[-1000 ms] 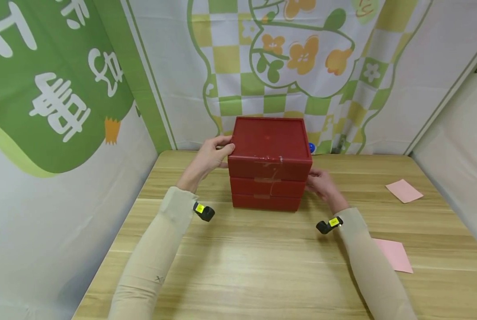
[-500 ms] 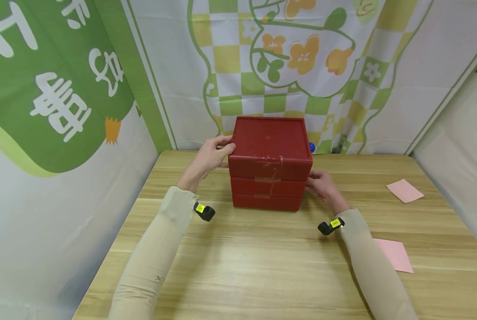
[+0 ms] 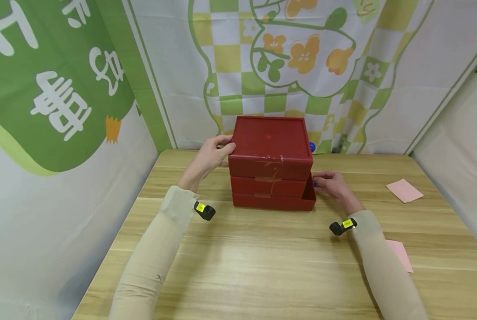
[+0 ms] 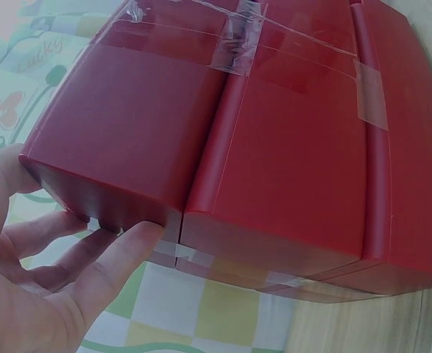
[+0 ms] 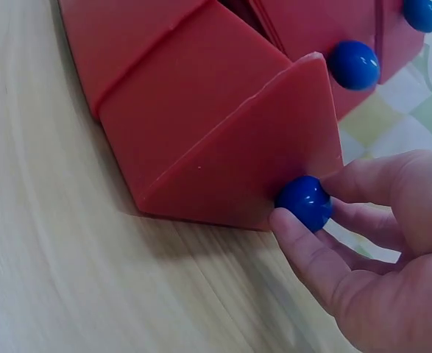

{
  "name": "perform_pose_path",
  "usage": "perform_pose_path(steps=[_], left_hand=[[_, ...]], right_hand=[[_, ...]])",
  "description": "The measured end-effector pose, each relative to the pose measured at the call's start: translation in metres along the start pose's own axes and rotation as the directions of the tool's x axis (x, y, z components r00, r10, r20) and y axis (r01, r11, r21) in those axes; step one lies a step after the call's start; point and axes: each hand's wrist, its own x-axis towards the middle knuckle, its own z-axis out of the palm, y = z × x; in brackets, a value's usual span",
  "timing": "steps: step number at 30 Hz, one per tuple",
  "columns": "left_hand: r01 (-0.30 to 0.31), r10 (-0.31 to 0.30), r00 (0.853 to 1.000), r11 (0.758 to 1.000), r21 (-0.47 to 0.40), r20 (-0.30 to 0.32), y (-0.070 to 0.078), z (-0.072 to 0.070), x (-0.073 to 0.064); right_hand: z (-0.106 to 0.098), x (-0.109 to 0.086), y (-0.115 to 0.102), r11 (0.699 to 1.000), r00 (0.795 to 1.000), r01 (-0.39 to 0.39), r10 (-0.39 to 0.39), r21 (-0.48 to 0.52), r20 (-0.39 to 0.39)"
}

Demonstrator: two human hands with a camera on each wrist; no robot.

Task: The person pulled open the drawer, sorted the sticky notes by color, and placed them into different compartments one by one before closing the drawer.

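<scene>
A red three-tier drawer box stands on the wooden table, with clear tape across its front. Its bottom drawer sticks out partway to the right. In the right wrist view my right hand pinches that drawer's round blue knob between thumb and fingers. My left hand holds the box's upper left edge, thumb at the top edge and other fingers against the side. Seen from the left wrist, the fingertips press on the red side panel. The inside of the pulled drawer is mostly hidden.
Two more blue knobs, a middle one and a top one, sit on the other drawers. Pink paper squares lie on the right of the table, one farther back and one near the right sleeve. A patterned curtain hangs behind.
The bottom drawer has slid out to the right, and my right hand has moved right with its knob. My left hand and the box have stayed in place.
</scene>
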Motion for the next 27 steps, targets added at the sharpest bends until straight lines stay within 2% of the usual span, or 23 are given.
perform_pose_path(steps=[13,19,27], left_hand=[[-0.005,0.005,1.000,1.000,0.006,-0.012,-0.002,0.000,0.001],[-0.007,0.007,1.000,1.000,0.011,-0.009,-0.002,0.000,0.001],[-0.007,0.007,1.000,1.000,0.017,0.002,-0.003,-0.001,0.001]], right_hand=[[-0.037,-0.014,-0.003,0.998,1.000,-0.018,0.016,-0.052,-0.024],[-0.054,-0.020,-0.004,1.000,1.000,-0.003,0.003,-0.013,-0.002],[-0.072,-0.027,-0.003,0.999,1.000,0.006,-0.005,-0.033,0.026]])
